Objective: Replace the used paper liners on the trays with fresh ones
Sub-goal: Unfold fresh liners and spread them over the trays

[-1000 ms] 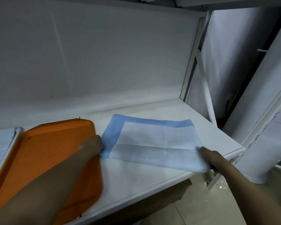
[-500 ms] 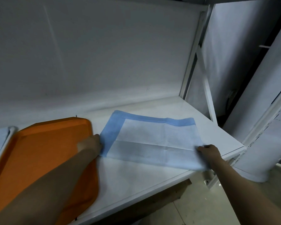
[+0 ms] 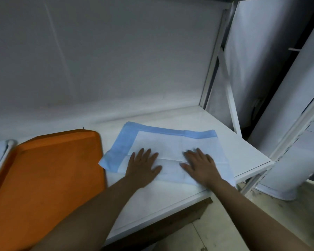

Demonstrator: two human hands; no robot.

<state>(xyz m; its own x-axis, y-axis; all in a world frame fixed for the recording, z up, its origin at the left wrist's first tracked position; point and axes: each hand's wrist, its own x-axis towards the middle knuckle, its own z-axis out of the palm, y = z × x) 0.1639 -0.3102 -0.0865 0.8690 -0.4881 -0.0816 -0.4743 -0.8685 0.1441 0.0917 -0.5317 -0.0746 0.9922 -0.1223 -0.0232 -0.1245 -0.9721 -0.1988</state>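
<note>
White shelf | liner beside orange tray | left hand, right hand fingers flat, pressing

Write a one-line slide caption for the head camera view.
Both hands, left hand and right hand, press flat on a blue-bordered paper liner beside an orange tray.

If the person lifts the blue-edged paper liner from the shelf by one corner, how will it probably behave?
The paper liner probably droops: it looks thin and keeps a fold crease. It seems light, so it may slide on the smooth white shelf; the left hand and right hand lie flat on it. Its near right corner overhangs the shelf edge and may sag.
</note>
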